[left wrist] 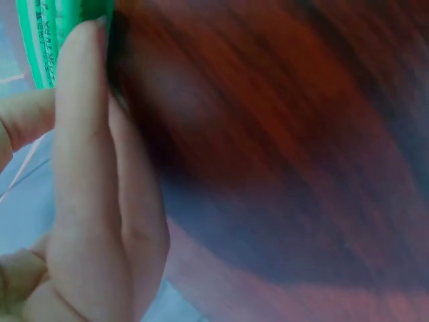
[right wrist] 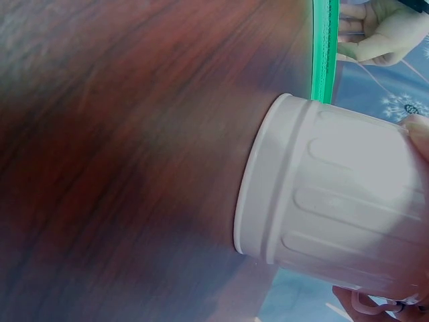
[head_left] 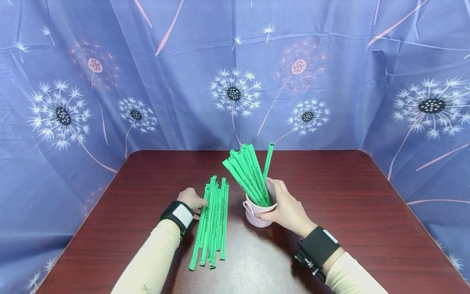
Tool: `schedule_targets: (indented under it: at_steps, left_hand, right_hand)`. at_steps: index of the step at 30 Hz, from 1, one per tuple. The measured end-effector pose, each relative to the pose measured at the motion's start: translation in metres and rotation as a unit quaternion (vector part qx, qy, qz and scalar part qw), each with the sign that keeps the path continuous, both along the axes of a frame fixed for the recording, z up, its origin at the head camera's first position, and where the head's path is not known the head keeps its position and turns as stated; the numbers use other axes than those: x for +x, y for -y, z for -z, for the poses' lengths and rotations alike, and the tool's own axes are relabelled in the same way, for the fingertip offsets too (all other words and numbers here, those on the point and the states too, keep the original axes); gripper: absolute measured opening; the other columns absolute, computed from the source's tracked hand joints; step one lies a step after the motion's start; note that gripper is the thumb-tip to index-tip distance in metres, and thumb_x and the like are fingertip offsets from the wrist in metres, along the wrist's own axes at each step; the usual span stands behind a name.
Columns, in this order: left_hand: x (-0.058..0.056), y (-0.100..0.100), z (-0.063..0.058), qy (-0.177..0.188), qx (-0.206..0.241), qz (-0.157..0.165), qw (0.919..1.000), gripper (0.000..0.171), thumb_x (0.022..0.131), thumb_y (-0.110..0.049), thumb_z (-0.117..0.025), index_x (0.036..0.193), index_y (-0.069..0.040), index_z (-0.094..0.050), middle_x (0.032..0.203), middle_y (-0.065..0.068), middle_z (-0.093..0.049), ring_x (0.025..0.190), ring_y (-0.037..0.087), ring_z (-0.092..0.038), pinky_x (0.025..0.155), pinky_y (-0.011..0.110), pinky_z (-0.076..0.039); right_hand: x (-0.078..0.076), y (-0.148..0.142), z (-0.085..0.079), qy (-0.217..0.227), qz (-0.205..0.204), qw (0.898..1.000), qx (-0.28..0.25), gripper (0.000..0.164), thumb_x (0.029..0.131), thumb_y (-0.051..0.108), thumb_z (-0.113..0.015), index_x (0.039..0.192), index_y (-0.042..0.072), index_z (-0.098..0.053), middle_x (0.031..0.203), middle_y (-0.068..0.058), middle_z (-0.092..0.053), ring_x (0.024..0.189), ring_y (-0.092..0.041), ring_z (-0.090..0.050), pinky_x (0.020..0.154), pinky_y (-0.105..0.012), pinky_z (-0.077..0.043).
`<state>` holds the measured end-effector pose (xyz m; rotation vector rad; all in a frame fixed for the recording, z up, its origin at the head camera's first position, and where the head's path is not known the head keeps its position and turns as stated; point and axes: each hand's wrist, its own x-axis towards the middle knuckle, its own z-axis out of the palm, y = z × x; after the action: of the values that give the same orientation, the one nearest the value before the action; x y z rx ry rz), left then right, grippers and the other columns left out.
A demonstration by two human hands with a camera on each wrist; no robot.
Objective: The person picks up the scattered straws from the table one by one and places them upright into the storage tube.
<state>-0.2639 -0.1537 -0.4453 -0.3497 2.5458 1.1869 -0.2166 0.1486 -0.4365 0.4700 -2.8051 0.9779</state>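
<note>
A pile of green wrapped straws [head_left: 211, 224] lies lengthwise on the table. My left hand [head_left: 191, 200] is at its left side, fingers touching the outer straws. In the left wrist view, a straight finger [left wrist: 84, 127] reaches the green wrappers [left wrist: 67, 20], and the thumb is apart to the left. To the right of the pile stands a small pale pink bucket [head_left: 257, 220], holding a leaning bunch of green wrapped straws [head_left: 251, 175]. My right hand [head_left: 290, 208] grips this bucket by its rim from the right. The right wrist view shows the ribbed bucket wall [right wrist: 355, 194] from the side.
Both hands work over a dark red-brown wooden table [head_left: 349, 196] with rounded far corners. A blue cloth [head_left: 183, 102] printed with dandelions hangs behind it and down both sides. The bucket's small handle [head_left: 248, 207] hangs at its left side.
</note>
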Motion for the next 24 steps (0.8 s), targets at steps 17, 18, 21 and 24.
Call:
schedule_targets:
  at_steps: [17,18,21,24]
  left_hand:
    - [-0.006,0.004,-0.061,-0.123,0.217,-0.047,0.9673,0.035,0.089,-0.005,-0.059,0.121,0.011,-0.059,0.084,0.008,-0.068,0.059,0.012,-0.068,0.063,0.033,-0.065]
    - [-0.006,0.003,-0.07,-0.137,0.253,-0.053,0.9563,0.036,0.09,-0.004,-0.059,0.123,0.012,-0.057,0.083,0.006,-0.068,0.061,0.011,-0.069,0.065,0.032,-0.065]
    - [-0.003,-0.001,-0.093,-0.174,0.355,-0.07,0.9159,0.031,0.093,-0.001,-0.059,0.121,0.011,-0.054,0.08,0.001,-0.069,0.065,0.01,-0.07,0.068,0.032,-0.065]
    - [0.001,-0.005,-0.107,-0.205,0.42,-0.074,0.8809,0.019,0.094,0.0,-0.059,0.111,0.004,-0.055,0.078,-0.001,-0.07,0.066,0.01,-0.071,0.071,0.033,-0.065]
  right_hand:
    - [-0.001,0.0,0.001,-0.001,0.001,1.0,0.002,0.105,0.067,0.047,-0.088,0.15,0.016,-0.032,0.144,-0.006,-0.045,0.108,-0.032,-0.066,0.074,-0.053,-0.058]
    - [-0.001,0.0,0.002,-0.001,0.001,1.0,0.002,0.105,0.067,0.046,-0.088,0.15,0.015,-0.032,0.144,-0.007,-0.045,0.109,-0.032,-0.066,0.074,-0.053,-0.058]
    - [-0.001,0.0,0.002,-0.001,0.002,1.0,0.004,0.105,0.067,0.047,-0.088,0.15,0.015,-0.031,0.145,-0.007,-0.044,0.108,-0.031,-0.066,0.074,-0.052,-0.058]
    - [-0.001,0.0,0.002,-0.001,0.002,1.0,0.004,0.105,0.067,0.047,-0.088,0.15,0.016,-0.031,0.145,-0.007,-0.044,0.107,-0.031,-0.067,0.073,-0.051,-0.058]
